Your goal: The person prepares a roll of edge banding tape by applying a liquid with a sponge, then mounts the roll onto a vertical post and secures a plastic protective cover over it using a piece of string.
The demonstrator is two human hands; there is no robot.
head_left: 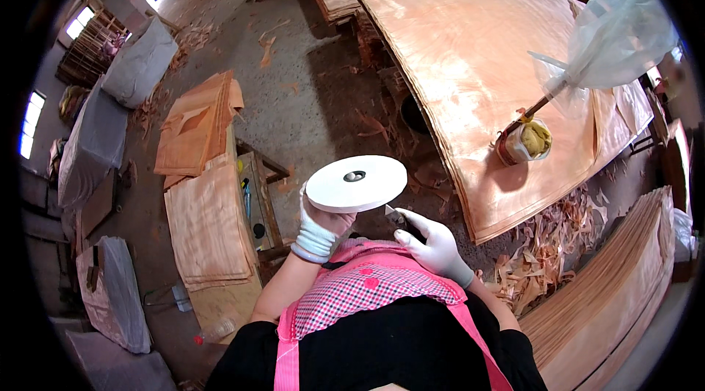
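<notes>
My left hand (323, 223), in a pale work glove with a ribbed cuff, holds up a wide, flat roll of white tape (382, 172) from below. Most of its fingers are hidden under the roll, whose dark core hole faces up. In a white glove, my right hand (435, 244) is closed around a knife (397, 218) with a short, pointed blade. The blade tip lies just beside the roll's near right edge; whether it touches cannot be told. Both hands are in front of my pink checked apron (367, 273).
A big stack of wood veneer sheets (440, 46) lies to the right, bearing a container with yellowish stuff (538, 139) and a plastic-wrapped stick (551, 94). At left, a bench carries smaller veneer sheets (209, 226). Veneer scraps (536, 262) litter the floor beside another stack (609, 281).
</notes>
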